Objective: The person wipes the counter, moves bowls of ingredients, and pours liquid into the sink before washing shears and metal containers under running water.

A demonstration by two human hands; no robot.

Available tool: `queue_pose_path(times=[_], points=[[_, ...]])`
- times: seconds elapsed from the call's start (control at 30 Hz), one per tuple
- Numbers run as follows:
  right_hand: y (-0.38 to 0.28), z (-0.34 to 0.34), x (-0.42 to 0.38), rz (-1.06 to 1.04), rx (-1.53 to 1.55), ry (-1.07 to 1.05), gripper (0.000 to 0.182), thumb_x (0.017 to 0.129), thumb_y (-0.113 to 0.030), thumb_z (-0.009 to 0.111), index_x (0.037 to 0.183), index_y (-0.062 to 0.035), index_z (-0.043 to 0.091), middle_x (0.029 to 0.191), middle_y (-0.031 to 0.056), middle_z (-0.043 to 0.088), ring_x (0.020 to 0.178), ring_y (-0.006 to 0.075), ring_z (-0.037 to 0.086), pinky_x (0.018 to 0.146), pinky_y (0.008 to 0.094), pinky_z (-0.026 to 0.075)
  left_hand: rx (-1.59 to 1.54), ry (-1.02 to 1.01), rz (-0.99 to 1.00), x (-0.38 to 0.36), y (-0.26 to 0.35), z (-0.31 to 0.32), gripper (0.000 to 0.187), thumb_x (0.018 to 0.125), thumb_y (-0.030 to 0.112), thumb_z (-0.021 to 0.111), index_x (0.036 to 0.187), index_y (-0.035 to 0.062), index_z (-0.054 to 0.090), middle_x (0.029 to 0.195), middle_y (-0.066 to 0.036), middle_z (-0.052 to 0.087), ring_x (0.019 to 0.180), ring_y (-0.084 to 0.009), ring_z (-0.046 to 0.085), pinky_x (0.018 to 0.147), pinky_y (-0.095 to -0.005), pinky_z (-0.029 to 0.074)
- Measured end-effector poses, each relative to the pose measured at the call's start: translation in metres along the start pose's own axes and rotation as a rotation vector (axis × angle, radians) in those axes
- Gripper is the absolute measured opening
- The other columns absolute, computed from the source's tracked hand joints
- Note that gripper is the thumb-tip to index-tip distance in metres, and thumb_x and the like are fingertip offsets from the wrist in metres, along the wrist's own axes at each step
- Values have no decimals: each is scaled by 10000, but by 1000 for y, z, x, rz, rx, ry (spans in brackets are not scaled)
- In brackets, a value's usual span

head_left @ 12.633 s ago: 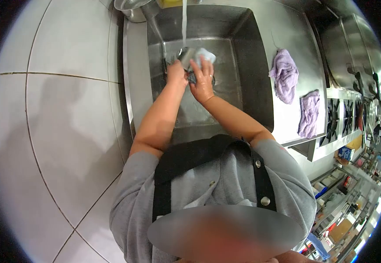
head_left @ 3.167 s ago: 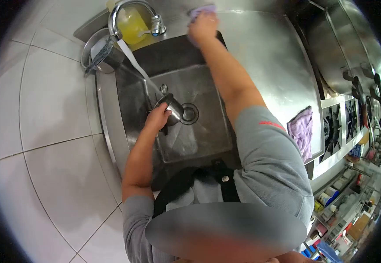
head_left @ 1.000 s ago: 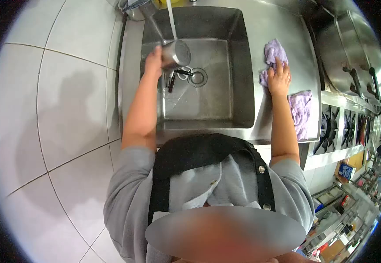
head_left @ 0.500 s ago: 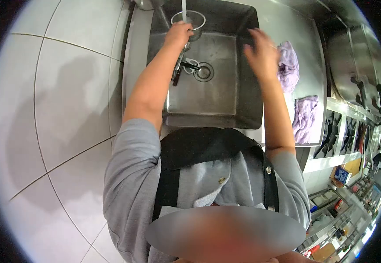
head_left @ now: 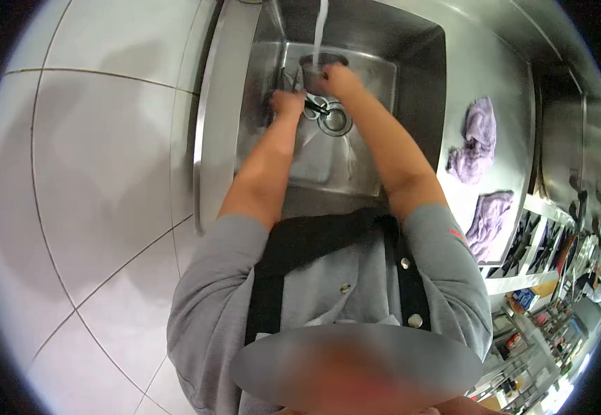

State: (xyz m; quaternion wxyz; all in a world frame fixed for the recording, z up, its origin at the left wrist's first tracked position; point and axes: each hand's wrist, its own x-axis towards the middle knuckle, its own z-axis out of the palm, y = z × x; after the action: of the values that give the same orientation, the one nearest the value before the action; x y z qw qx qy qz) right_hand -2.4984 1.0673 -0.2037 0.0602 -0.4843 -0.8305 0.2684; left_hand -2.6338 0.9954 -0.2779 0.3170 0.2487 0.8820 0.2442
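Observation:
A stream of water falls into a round, grey, cup-like vessel at the far side of the sink. My right hand is closed at the vessel's right side, fingers curled against it. Left of it, my left hand is low in the sink with its fingers bent around slim metal utensils. Which piece it grips is hidden. Scissors-like handles, pale loops with a black part, lie between my hands beside the round drain.
Two crumpled purple cloths lie on the steel counter to the right. Beyond them are stove burners. White tiles cover the left side. The sink's raised walls surround both hands.
My right hand has moved left from the sink's right edge to the vessel. My left hand has left the vessel's rim and come down to the utensils. The vessel sits lower in the sink.

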Motion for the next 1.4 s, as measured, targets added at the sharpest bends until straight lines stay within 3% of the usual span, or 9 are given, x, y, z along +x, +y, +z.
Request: queue_pose_path(times=[0.17,0.37,0.67,0.77,0.87,0.97,1.07,1.3,1.4], points=[[57,70,-2,56,-136,13,228,769,-204,593,954,-75,627,993,176,579,887,350,589,763,435,475,431,-269,-53,24,-23,29,991,665,622,639,1280,-96,339,1286,-232,392,1183,-373,402,988,-468,340],[47,66,-27,68,-188,115,254,801,-144,507,1046,-97,549,1063,119,536,913,304,590,818,443,435,543,-23,-120,27,-6,52,1142,615,664,657,1360,-51,169,1303,-194,332,1193,-336,384,982,-450,353],[52,57,-13,-48,-542,513,356,801,-126,477,1153,-74,483,1190,130,476,1102,289,482,939,446,363,235,-92,-79,58,-27,63,882,600,389,798,1230,-36,350,1203,-218,483,1122,-367,477,939,-391,407],[31,41,-21,-214,-356,-281,452,807,-109,464,1255,-71,419,1280,148,421,1201,322,402,990,404,344,329,-105,51,64,-41,71,744,657,356,750,1191,-52,431,1149,-238,538,1088,-350,525,916,-370,426],[47,123,-26,-326,13,-239,527,773,-155,545,1270,-61,399,1279,153,422,1219,347,371,990,433,336,357,-242,47,71,-51,68,618,690,345,713,1114,-63,524,1152,-247,541,1095,-331,528,913,-372,427],[40,173,-20,156,12,11,545,790,-170,538,1282,-19,361,1274,183,419,1182,352,417,967,427,367,420,-312,39,58,-53,56,606,698,363,694,1101,-65,551,1157,-254,540,1085,-351,531,902,-378,433],[21,144,-20,296,79,-307,572,816,-185,523,1298,32,304,1236,228,455,1130,346,475,951,390,384,585,-435,62,71,-74,74,588,742,395,647,1086,-74,558,1129,-270,549,1068,-360,542,887,-395,441],[62,216,-23,391,836,-345,470,795,-158,509,1219,33,441,1119,204,547,998,291,544,844,361,436,142,-578,-186,19,-34,37,590,878,483,445,1091,-55,560,1025,-278,590,978,-382,584,787,-435,470],[39,153,-37,513,921,-365,391,797,-133,498,1150,34,511,1048,174,580,940,265,563,792,357,453,404,-542,68,33,-57,57,571,909,466,381,1125,-39,539,1091,-280,559,971,-418,571,811,-444,454]])
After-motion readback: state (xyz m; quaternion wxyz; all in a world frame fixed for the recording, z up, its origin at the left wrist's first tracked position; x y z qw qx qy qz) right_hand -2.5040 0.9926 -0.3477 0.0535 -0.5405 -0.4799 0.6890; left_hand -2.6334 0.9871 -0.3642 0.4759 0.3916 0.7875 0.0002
